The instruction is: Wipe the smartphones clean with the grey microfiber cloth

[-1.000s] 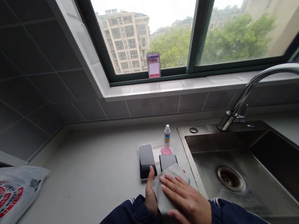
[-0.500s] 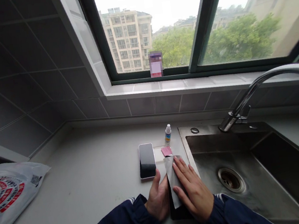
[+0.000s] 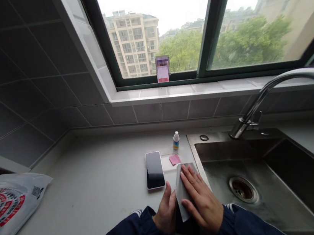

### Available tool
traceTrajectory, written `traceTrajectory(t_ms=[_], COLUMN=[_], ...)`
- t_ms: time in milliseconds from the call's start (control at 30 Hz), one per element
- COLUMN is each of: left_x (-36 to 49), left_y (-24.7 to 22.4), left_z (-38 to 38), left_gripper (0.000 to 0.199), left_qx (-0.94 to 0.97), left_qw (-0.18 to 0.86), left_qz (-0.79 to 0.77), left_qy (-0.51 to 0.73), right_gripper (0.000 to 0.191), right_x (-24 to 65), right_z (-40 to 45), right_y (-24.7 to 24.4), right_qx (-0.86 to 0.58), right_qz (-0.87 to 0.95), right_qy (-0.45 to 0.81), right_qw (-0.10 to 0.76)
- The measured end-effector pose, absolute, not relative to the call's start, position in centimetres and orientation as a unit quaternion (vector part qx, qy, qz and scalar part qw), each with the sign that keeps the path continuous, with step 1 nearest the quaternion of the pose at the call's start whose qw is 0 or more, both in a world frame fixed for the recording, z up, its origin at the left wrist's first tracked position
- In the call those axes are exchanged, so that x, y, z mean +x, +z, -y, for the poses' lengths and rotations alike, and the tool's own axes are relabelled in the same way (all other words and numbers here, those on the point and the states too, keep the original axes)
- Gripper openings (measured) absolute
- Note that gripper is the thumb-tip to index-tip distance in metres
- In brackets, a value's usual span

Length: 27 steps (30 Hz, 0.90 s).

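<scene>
My right hand (image 3: 202, 200) holds a grey cleaning cloth (image 3: 183, 206) with a zigzag edge, pressing it under its stretched fingers against a dark, flat, phone-like device (image 3: 185, 227). My left hand (image 3: 166, 212) grips the device's left edge, its thumb raised. Cloth and hands hide most of the device. Just beyond my left hand, a phone (image 3: 154, 170) with a black screen and pale rim lies flat. A small pink square (image 3: 174, 159) rests on a clear flat piece (image 3: 166, 165) beside the phone. Behind it stands a small white-capped spray bottle (image 3: 176, 141).
A steel sink (image 3: 193, 155) with a curved tap (image 3: 249, 113) lies close to my right hand. At the far left, a white plastic bag (image 3: 24, 185) with red print sits on the pale counter (image 3: 94, 172). A window (image 3: 156, 25) rises behind.
My right hand and the cloth have shifted and turned slightly over the device. The device's near end has moved a little left. Phone, bottle and pink square stay in place.
</scene>
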<state>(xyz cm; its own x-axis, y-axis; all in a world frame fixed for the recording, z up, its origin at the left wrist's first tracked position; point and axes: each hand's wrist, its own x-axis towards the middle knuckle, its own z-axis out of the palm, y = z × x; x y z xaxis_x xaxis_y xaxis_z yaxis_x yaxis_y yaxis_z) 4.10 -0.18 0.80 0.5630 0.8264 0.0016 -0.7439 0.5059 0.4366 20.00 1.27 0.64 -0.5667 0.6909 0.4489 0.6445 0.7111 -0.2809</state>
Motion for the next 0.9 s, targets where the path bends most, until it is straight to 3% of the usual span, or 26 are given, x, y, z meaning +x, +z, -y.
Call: traceTrajectory(t_ms=[233,567,900], left_x=[4.2,3.8,3.0], left_y=[0.1,2.2,0.7], left_z=[-0.2,-0.1,-1.0], left_gripper=[0.069,0.093,0.106], left_qx=[0.160,0.076,0.075], left_qw=[0.855,0.909,0.911], left_qz=[-0.062,-0.085,-0.109], left_qy=[0.489,0.401,0.391], right_gripper=[0.062,0.048,0.057], right_x=[19.7,19.2,19.8], right_z=[-0.6,0.2,-0.1], right_y=[1.5,2.3,3.0], right_qx=[-0.297,-0.244,-0.155], right_qz=[0.921,0.932,0.934], right_qy=[0.046,0.120,0.197], right_qw=[0.248,0.239,0.255])
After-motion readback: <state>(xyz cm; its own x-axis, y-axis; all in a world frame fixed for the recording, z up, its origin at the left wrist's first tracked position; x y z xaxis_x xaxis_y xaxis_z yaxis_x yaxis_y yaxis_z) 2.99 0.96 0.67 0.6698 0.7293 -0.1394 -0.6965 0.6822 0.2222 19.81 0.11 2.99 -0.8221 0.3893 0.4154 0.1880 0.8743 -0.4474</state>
